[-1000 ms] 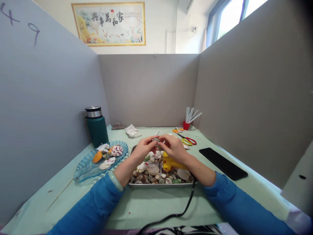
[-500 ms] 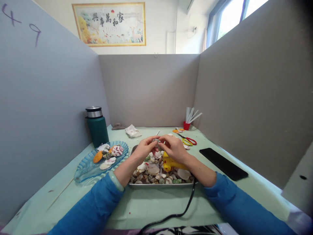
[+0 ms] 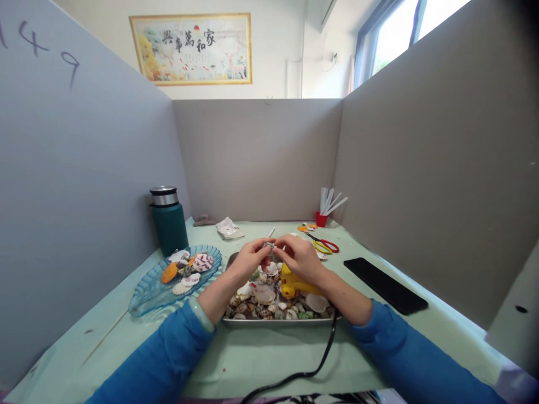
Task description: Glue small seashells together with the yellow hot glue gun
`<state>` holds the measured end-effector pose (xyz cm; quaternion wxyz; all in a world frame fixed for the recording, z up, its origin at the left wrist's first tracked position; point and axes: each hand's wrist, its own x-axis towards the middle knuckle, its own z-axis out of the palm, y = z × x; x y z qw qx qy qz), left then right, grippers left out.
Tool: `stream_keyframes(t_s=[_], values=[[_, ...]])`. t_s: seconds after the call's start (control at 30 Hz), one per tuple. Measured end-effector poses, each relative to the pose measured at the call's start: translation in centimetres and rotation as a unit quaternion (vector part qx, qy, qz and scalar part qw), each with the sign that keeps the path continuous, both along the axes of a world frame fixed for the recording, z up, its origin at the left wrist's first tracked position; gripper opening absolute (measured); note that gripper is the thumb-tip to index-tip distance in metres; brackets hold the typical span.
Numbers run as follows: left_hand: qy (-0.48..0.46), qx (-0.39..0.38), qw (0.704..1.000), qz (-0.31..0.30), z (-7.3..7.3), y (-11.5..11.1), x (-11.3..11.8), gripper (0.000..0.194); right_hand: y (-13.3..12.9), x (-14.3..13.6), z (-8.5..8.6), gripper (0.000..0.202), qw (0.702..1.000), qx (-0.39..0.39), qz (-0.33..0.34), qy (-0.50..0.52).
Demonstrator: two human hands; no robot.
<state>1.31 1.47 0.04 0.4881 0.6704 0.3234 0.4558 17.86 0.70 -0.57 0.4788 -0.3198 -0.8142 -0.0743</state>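
My left hand [image 3: 254,255] and my right hand [image 3: 298,257] meet fingertip to fingertip above a metal tray [image 3: 280,322] of seashells [image 3: 264,293]. Between their pinched fingers is a small pale piece [image 3: 270,245], which looks like a shell; the fingers cover most of it. Under my right hand and wrist, a yellow glue gun [image 3: 290,283] lies on the shells, partly hidden. Its black cord [image 3: 326,350] runs over the tray's front edge toward me. Just behind the hands, a white stick [image 3: 272,231] shows.
On the left, a blue shell-shaped plate [image 3: 147,297] holds several shells, with a green bottle [image 3: 169,227] behind it. To the right lie scissors [image 3: 326,246] and a black phone-like slab [image 3: 385,285]. A red cup [image 3: 321,219] of white sticks stands behind. Partition walls enclose the table.
The view has tilted up slightly, so everything sits a little lower in the picture. Both hands keep their pinch on the small pale piece, with only slight finger movement.
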Motion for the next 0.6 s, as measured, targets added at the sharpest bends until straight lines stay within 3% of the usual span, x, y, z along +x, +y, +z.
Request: stream_keyframes(t_s=[0.37,0.6], values=[[0.039,0.018,0.999,0.022,0.80,-0.96,0.19,0.036,0.08,-0.01,-0.19,0.009,1.000,0.010,-0.004,-0.013],[0.061,0.025,0.998,0.011,0.50,-0.63,0.03,0.033,0.14,-0.06,-0.16,0.009,1.000,0.005,-0.005,-0.010]])
